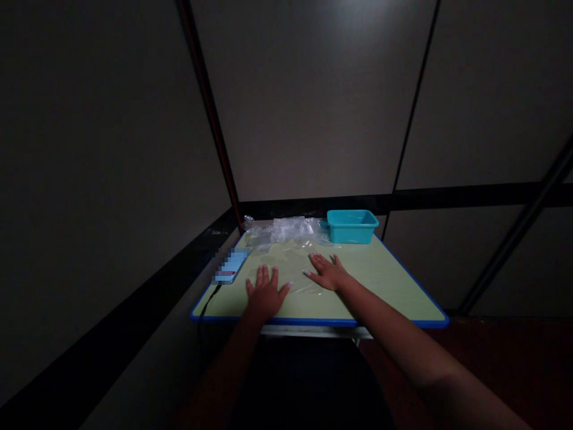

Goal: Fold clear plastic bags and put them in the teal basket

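My left hand (266, 294) lies palm down with its fingers spread, at the near left part of a clear plastic sheet or bag (293, 272) on the table. Across from it, my right hand (328, 273) rests flat with fingers apart at the right side of the same clear plastic. Neither hand holds anything. The plastic is thin and see-through, so its exact outline is hard to tell. Behind it, more crumpled clear plastic bags (289, 230) lie along the back of the table.
A turquoise plastic basket (351, 233) stands at the back right of the pale green, blue-edged table (394, 298). At the left edge lies a phone (233, 266) with a dark cable hanging down. Walls rise behind and to the left.
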A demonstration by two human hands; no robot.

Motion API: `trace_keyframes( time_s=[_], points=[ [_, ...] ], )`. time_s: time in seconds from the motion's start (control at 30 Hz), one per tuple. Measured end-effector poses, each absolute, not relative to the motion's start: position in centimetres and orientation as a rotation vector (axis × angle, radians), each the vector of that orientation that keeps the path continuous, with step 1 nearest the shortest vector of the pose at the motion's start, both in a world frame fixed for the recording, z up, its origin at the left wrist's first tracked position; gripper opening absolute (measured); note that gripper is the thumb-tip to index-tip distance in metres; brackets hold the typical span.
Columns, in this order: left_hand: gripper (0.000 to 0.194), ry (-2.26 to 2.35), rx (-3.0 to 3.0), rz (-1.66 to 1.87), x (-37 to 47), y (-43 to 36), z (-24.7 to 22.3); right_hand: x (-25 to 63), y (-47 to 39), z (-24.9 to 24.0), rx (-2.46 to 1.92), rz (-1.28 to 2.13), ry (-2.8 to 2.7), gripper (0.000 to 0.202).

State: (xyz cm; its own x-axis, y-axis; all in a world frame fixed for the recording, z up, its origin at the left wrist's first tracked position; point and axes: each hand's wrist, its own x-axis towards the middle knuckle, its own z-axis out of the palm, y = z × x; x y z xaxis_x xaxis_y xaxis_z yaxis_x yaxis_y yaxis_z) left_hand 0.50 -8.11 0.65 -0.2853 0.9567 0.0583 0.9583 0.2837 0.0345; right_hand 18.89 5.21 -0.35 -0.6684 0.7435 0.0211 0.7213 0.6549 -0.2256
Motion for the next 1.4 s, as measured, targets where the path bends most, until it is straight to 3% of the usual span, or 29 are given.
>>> trace_keyframes(
  time_s=[0.5,0.87,1.1,1.4],
  points=[
    [0.07,-2.216,-2.586,-0.204,6.9,0.5,1.1,18.9,5.6,-0.4,-1.232,0.23,-2.925,0.077],
    [0.063,-2.321,-2.426,-0.102,4.5,2.8,0.5,18.9,5.5,-0.3,-1.281,0.295,-2.876,0.096],
    [0.077,-2.464,-2.162,-0.11,2.5,5.0,-0.6,19.0,5.2,0.3,-1.307,0.32,-2.885,0.1],
    [0.081,-2.497,-2.021,-0.118,0.9,6.0,-1.2,18.9,5.4,0.0,-1.312,0.351,-2.893,0.101]
  ],
)
